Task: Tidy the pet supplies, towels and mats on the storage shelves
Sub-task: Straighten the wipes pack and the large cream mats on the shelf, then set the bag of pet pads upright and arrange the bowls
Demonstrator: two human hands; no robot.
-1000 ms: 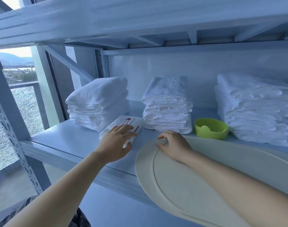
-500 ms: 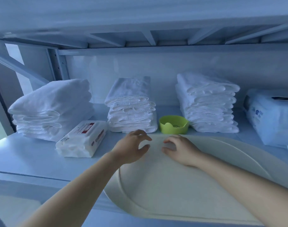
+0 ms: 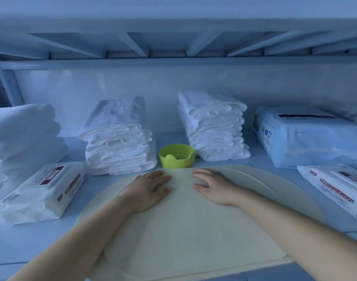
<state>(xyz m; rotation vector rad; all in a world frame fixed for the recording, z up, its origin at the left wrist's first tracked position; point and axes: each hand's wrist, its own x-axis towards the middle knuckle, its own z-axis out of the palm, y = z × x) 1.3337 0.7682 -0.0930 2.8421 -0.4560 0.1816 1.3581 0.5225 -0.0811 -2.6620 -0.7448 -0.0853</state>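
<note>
1. The shelf carries everything in view. We work at its near middle.

2. The mat, a large cream oval with a raised rim, lies flat on the shelf between the two wipes packs. Its near edge appears to overhang the shelf front. Its far rim reaches the green bowl; we cannot tell whether the two touch.

3. Three stacks of folded white towels stand along the far wall: the left towel stack, the centre towel stack and the right towel stack. The large blue pack lies at far right.

4. The left wipes pack lies near left, just beside the mat. The right wipes pack lies near right, partly out of frame.

5. The green bowl sits between the centre and right stacks.

6. The left hand and the right hand rest palm-down, side by side but apart, on the far half of the mat. The grip of each is spread flat with fingers straight and nothing held; contact is by pressure only.

7. We judge the step in hand to be seating the mat on the shelf. The next move calls for an even two-palm push toward the far wall. The bowl stands in that path, so we expect to lift it aside first and to keep the mat from skewing into either wipes pack.
</note>
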